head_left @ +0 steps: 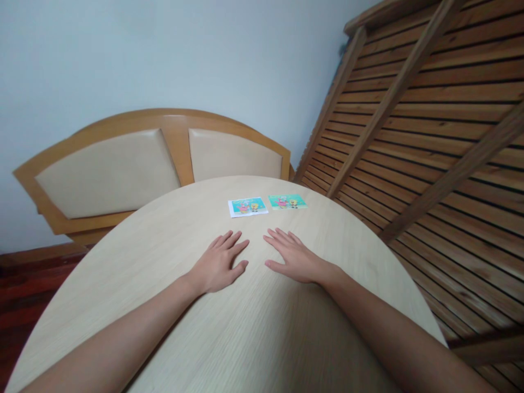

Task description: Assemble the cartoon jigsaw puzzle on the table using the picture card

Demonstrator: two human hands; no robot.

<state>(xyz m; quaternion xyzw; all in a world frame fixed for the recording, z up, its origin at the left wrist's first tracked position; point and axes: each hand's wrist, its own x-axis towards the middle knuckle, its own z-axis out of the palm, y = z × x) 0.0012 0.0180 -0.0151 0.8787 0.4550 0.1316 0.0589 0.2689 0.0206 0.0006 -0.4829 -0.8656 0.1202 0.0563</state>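
My left hand [221, 263] lies flat on the pale wooden table [180, 333], fingers spread and holding nothing. Opposite it, my right hand [291, 255] also rests palm down with its fingers stretched out and nothing in them. Just beyond my fingertips lie two small cartoon pictures, side by side with a narrow gap. The left picture card [248, 207] has a white border and shows a pink and a yellow figure on teal. The right picture card [287, 202] carries a similar print, greener and without a wide white border. Neither hand touches the cards.
Behind the rounded table edge stands a wooden headboard [174, 136] with cream padded panels, against a pale wall [172, 49]. A large slatted wooden frame [426, 125] leans on the right. Dark red flooring [33, 295] shows at the lower left.
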